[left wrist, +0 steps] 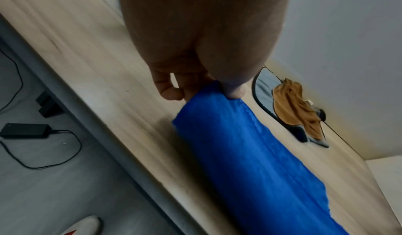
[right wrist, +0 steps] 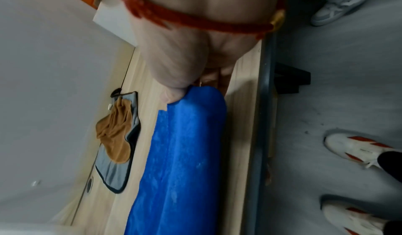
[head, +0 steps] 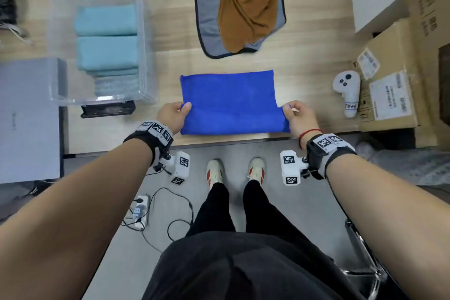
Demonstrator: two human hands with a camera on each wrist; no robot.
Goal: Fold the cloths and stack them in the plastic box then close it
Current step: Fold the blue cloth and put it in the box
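Note:
A bright blue cloth (head: 229, 102) lies on the wooden table near its front edge, its near part raised over the far part. My left hand (head: 174, 114) pinches the cloth's left corner, thumb on top. My right hand (head: 295, 115) pinches the right corner. Both wrist views show the blue cloth (left wrist: 250, 152) (right wrist: 180, 161) curving up from the table to the thumb and fingers. A clear plastic box (head: 143, 39) stands at the back left, open, holding folded teal cloths (head: 106, 39). A crumpled brown cloth (head: 246, 5) lies on a grey cloth (head: 207, 19) at the back centre.
Cardboard boxes (head: 394, 85) and a white controller (head: 347, 90) crowd the table's right end. A grey box (head: 29, 114) sits at the left, a black object (head: 108, 109) in front of the plastic box. On the floor are a power strip (head: 140, 212), cables, and my feet.

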